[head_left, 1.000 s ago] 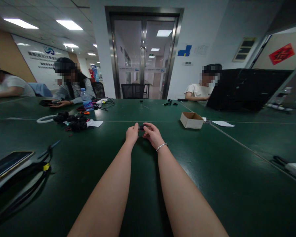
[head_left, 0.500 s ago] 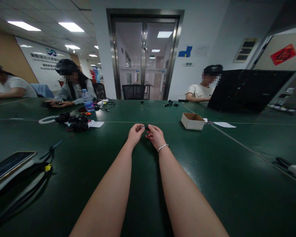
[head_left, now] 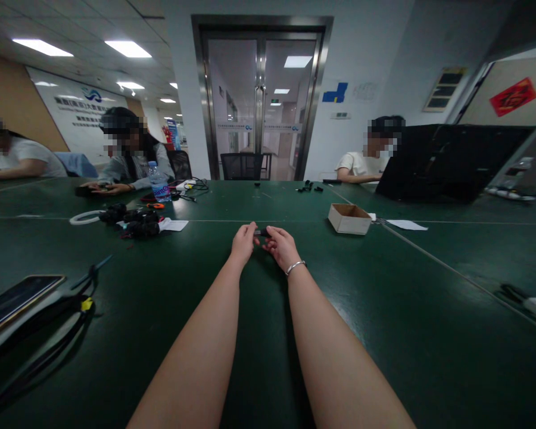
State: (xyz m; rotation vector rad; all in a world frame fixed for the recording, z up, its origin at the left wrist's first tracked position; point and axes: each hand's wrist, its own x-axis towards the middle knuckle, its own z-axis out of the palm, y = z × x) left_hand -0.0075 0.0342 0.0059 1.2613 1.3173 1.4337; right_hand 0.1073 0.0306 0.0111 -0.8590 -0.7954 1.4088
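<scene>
We held a small black part between our two hands, out over the dark green tabletop at the far end of our forearms. The left hand had its fingers curled in and pinched on the part's left end; the right hand, with a silver bracelet on its wrist, was closed on the part's right end. The part was too small and dark for us to tell its shape.

Taking the small black part as our mark: an open cardboard box stood on the tabletop to the right of it and a little farther away, with a white slip of paper lying beyond the box. To the left of the part, well apart, lay a heap of black cables beside a white ring, and farther back from those stood a water bottle. Much nearer to us and far to the left of the part lay a phone with a black strap beside it. Across the tabletop from the part sat other people, one behind a black laptop on the right.
</scene>
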